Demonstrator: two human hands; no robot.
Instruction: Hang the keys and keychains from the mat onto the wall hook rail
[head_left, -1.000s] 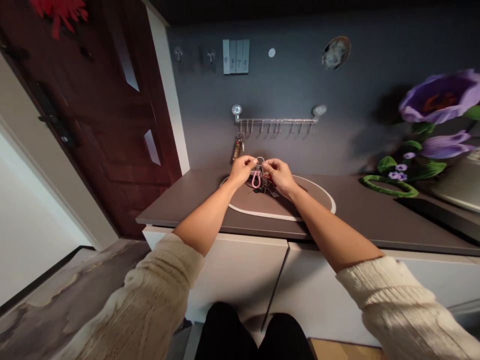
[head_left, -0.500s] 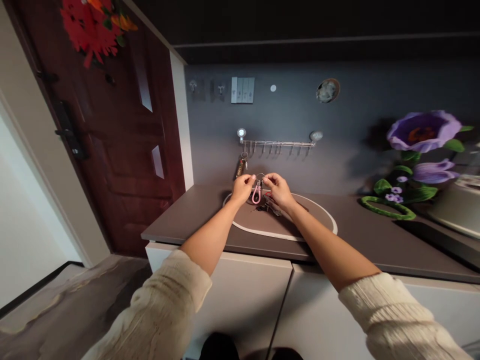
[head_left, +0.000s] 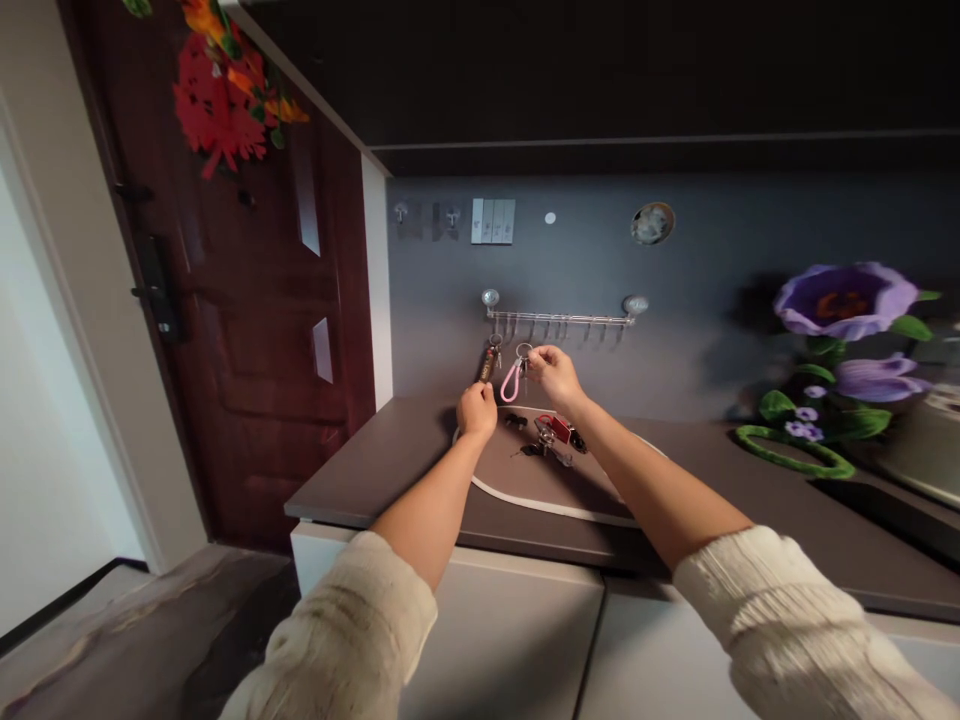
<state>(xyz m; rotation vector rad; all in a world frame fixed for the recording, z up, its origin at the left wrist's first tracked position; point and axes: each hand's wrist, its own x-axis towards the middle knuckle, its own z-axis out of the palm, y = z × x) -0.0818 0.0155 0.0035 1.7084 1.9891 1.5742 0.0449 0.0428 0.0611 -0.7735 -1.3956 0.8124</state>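
Observation:
In the head view my right hand [head_left: 555, 375] pinches a metal key ring [head_left: 524, 351] just below the hook rail. A pink loop strap [head_left: 511, 382] and a key hang from that ring. My left hand [head_left: 478, 410] is closed at the lower end of a dark keychain strap with lettering [head_left: 487, 365], thumb on top. That strap hangs with its own ring and small keys from the leftmost hook of the clear hook rail [head_left: 562, 318]. Below, more keys [head_left: 545, 437] with a red tag [head_left: 560, 429] lie on an oval mat with a pale rim [head_left: 517, 499].
A purple flower ornament with a green base [head_left: 795, 462] stands on the right of the counter [head_left: 697, 500]. Wall switches [head_left: 493, 221] and two small hooks are above the rail. A dark red door [head_left: 255, 400] is on the left; an overhead cabinet [head_left: 637, 80] juts out.
My left hand has left the pink-strapped ring and moved down and left to the hanging dark keychain. My right hand still holds the ring. The view has tilted up.

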